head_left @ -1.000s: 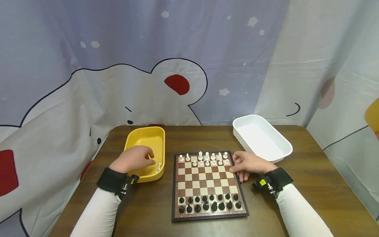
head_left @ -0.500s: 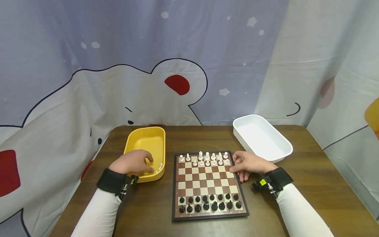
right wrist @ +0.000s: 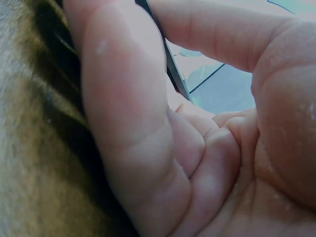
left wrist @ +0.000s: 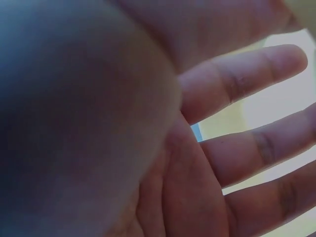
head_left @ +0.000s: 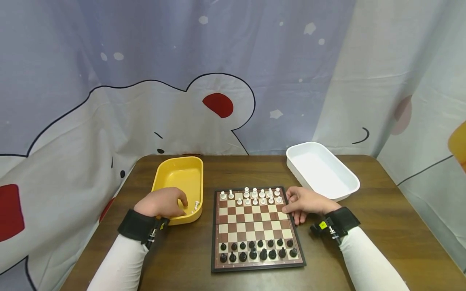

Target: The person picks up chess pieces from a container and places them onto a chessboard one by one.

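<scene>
My left hand [head_left: 163, 202] reaches over the near end of a yellow tray [head_left: 182, 173]. Several small white chess pieces [head_left: 195, 205] lie in the tray beside its fingertips. In the left wrist view the fingers [left wrist: 242, 81] look spread and fairly straight, with nothing seen between them. At the right edge of a checkered chessboard [head_left: 242, 222], my right hand [head_left: 306, 201] grips the frame, thumb on top and fingers along the side. The dark board edge [right wrist: 178, 79] shows between thumb and fingers in the right wrist view.
White chess pieces [head_left: 254, 193] stand in two rows on the board's far side, with gaps at the left. Black pieces [head_left: 253, 254] fill two rows on the near side. A white tray [head_left: 322, 169] sits behind my right hand. A patterned curtain [head_left: 276, 93] hangs behind the table.
My left hand has shifted slightly toward me and down in the yellow tray, its fingers drawing in a little. The right hand stays on the board's edge.
</scene>
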The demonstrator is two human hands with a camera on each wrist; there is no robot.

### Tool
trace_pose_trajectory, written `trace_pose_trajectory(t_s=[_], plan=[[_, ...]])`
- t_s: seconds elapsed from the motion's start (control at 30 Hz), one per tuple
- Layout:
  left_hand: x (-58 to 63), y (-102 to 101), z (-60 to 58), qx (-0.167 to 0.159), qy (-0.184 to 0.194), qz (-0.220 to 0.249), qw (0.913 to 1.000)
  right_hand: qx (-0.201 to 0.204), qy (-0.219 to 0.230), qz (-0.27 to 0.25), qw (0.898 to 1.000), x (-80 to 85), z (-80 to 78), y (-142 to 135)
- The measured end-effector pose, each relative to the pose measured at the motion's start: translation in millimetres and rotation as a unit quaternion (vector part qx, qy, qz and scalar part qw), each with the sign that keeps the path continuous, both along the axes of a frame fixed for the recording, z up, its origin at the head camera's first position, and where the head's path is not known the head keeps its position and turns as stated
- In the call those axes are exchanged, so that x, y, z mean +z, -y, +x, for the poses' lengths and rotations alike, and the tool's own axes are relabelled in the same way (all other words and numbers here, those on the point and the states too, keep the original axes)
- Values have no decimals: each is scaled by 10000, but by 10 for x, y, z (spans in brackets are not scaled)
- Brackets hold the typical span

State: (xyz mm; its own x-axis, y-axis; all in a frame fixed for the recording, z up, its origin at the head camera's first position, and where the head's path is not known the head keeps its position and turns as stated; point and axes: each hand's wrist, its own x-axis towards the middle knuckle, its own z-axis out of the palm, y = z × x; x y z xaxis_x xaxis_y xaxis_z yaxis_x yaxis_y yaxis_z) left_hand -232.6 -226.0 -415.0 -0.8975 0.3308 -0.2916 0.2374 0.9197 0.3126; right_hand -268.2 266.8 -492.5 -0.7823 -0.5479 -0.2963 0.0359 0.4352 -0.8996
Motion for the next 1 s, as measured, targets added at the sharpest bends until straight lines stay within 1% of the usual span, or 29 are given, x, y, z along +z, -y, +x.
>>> trace_pose_trajectory(t_s=[0.13,0.23,0.37,0.4,0.63,0.8,1.0], plan=[[-12,-24,17,-174,-108,-7,9998,2,-5,-25,10000,3,8,3],[-44,-44,16,-211,-170,-19,9996,-8,-14,-9,10000,1,11,2],[-85,-58,9,-70,-219,-108,9997,-9,-50,46,10000,-3,15,-1],[-91,-62,6,-80,-253,-141,9995,-7,-65,62,10000,-2,16,-1],[-141,-86,-12,36,-177,-263,9995,5,-91,91,9999,1,16,0],[-165,-98,-22,0,-197,-325,9993,20,-80,44,10000,5,19,11],[-176,-103,-24,-55,-232,-234,9994,-1,-103,44,9999,14,26,12]])
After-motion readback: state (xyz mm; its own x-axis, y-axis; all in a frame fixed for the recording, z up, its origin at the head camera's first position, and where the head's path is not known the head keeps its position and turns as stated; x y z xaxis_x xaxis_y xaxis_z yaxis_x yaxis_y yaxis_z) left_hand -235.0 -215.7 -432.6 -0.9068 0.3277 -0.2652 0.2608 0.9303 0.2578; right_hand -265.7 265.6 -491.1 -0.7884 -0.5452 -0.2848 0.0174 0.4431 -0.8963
